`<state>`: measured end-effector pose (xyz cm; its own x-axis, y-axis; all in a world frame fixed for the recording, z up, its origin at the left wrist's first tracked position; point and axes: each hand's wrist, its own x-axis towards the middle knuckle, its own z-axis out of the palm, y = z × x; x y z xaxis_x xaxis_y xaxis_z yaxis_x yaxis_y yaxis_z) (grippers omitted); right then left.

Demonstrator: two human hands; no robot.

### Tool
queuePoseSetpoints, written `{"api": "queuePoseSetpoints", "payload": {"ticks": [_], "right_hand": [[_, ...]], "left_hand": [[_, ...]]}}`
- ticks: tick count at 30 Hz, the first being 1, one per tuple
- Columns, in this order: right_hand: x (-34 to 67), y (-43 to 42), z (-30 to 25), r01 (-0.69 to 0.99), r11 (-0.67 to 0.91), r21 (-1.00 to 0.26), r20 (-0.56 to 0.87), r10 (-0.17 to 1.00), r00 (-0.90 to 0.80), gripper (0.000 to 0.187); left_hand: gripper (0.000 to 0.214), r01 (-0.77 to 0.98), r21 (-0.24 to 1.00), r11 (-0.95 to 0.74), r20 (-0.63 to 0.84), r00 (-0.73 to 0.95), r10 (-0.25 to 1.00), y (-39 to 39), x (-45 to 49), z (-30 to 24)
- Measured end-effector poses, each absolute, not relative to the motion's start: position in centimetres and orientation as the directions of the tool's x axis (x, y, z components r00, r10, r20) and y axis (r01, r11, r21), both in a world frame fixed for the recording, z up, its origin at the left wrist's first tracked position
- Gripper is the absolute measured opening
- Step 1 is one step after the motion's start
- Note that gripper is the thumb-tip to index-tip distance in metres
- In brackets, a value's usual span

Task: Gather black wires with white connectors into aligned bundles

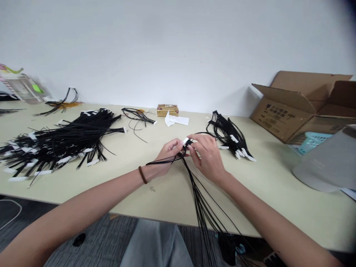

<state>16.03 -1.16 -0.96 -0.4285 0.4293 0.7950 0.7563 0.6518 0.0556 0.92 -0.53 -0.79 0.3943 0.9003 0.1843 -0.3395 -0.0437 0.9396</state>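
Above the middle of the table, my left hand (169,152) is closed around a bundle of thin black wires (197,189) near a white connector (185,141). My right hand (207,154) pinches at the same bundle just right of the connector, its fingertips on the black wires. Long loose wire ends hang from between my hands over the table's front edge, and a few strands lie across my left wrist. Exactly which wire my right fingertips hold is hidden. To the right of my hands lies another bunch of black wires with white connectors (229,133).
A large pile of black wire harnesses (83,133) covers the left of the table (133,193). Toward the wall are a small gold box (167,110), white paper (179,120) and a small wire bunch (139,115). An open cardboard box (280,115) and a grey bin-like object (328,163) stand right.
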Motion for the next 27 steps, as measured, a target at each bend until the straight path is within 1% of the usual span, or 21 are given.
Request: {"api": "queuePoseSetpoints", "payload": {"ticks": [5,7,12,14,17,19,23,25,27], "right_hand": [[16.0,-1.2,-1.3,0.789,0.612,0.053,0.791,0.457,-0.407,0.01],[16.0,-1.2,-1.3,0.793,0.607,0.053,0.79,0.461,-0.405,0.01],[16.6,-0.8,-0.8,0.782,0.622,0.036,0.797,0.455,-0.398,0.007],[17.5,-0.3,-0.6,0.786,0.619,0.003,0.801,0.469,-0.372,0.005],[19.3,0.9,-0.3,0.819,0.569,-0.075,0.812,0.511,-0.281,0.014],[20.5,1.6,-0.2,0.844,0.529,-0.088,0.822,0.518,-0.239,0.015],[22.0,2.3,0.0,0.892,0.45,-0.045,0.871,0.455,-0.186,0.003],[22.2,2.3,0.1,0.909,0.417,-0.011,0.891,0.417,-0.181,0.002],[22.2,2.1,0.2,0.919,0.394,0.026,0.902,0.387,-0.191,0.004]], "left_hand": [[0.025,-0.284,0.956,-0.078,0.188,0.388,0.902,-0.5,0.9,-0.8],[0.024,-0.301,0.951,-0.067,0.189,0.398,0.897,-0.4,0.9,-1.0],[0.015,-0.425,0.9,0.1,0.12,0.46,0.88,0.0,0.8,-1.3],[0.014,-0.458,0.872,0.173,0.073,0.472,0.879,0.3,0.7,-1.3],[0.014,-0.457,0.838,0.298,-0.045,0.486,0.873,0.8,0.4,-1.1],[0.016,-0.444,0.828,0.344,-0.087,0.505,0.859,1.0,0.2,-1.0],[0.02,-0.365,0.846,0.389,-0.123,0.576,0.808,1.0,0.1,-1.0],[0.02,-0.317,0.856,0.408,-0.145,0.611,0.778,0.9,0.2,-1.1],[0.019,-0.316,0.849,0.424,-0.148,0.627,0.765,1.0,0.2,-1.2]]}}
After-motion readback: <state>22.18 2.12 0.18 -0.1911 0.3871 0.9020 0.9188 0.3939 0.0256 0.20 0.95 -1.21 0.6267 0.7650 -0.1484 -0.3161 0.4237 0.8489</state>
